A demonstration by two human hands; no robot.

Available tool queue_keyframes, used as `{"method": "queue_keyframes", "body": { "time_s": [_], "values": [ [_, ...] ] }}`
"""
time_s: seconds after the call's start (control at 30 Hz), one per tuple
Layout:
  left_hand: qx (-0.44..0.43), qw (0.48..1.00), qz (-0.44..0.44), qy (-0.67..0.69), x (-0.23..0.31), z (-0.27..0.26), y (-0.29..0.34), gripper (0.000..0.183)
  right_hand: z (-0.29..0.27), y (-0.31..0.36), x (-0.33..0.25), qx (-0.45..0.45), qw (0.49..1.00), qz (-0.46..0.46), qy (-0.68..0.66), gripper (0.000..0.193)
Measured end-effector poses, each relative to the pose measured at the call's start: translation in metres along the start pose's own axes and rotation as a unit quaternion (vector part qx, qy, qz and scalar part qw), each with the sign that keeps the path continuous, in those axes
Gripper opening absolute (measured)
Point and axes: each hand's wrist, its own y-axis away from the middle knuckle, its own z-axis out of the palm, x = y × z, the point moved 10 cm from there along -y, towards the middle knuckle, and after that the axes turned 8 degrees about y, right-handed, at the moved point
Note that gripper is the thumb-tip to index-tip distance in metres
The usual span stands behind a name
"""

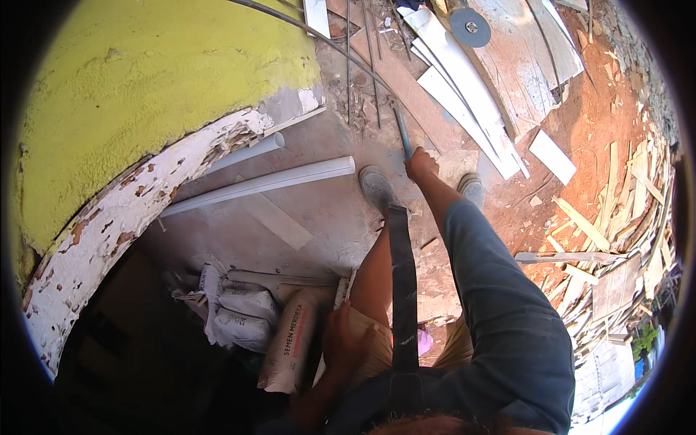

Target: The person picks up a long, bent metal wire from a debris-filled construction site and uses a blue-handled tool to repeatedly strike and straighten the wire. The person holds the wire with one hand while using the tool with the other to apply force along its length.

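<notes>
My right hand is closed round a bar-like hand tool with a blue-green shaft and a small, darker far end. It points away from me toward thin steel rods on the ground; its exact kind is hard to make out. My left hand hangs in shade by my left thigh, its fingers apart and nothing visible in it. Close beside it, a paper cement bag leans in the dark doorway.
White pipes lie left of my feet, below a yellow wall with a chipped edge. White boards, a grey disc and a wooden plank lie ahead. Wood scraps are heaped at right. Wrapped sacks sit inside the doorway.
</notes>
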Motion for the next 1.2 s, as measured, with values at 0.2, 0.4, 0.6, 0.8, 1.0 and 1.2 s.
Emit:
{"method": "queue_keyframes", "body": {
  "time_s": [0.2,0.4,0.6,0.8,1.0,1.2],
  "values": [
    [-0.017,0.999,-0.033,-0.019,0.001,-0.009,-0.011,0.080,0.026,-0.030,0.002,-0.035,0.998,-0.056,0.017,0.043],
    [-0.006,0.999,-0.003,-0.033,0.023,-0.019,-0.013,0.076,0.006,0.036,0.013,-0.038,0.994,-0.089,-0.041,0.051],
    [-0.035,0.996,-0.025,-0.075,0.036,-0.010,-0.009,0.075,-0.029,0.143,0.084,-0.022,0.990,-0.091,-0.104,0.049],
    [0.039,0.991,0.109,-0.073,0.040,-0.024,-0.020,0.070,-0.083,0.247,0.215,-0.024,0.988,-0.078,-0.130,0.046],
    [0.072,0.958,0.222,0.168,0.218,-0.166,-0.079,0.064,-0.073,0.368,0.387,-0.111,0.868,0.142,-0.462,0.034],
    [0.162,0.919,0.045,0.358,0.368,-0.378,-0.137,0.074,-0.121,0.481,0.511,0.026,0.840,0.193,-0.506,0.036]
  ]
}}
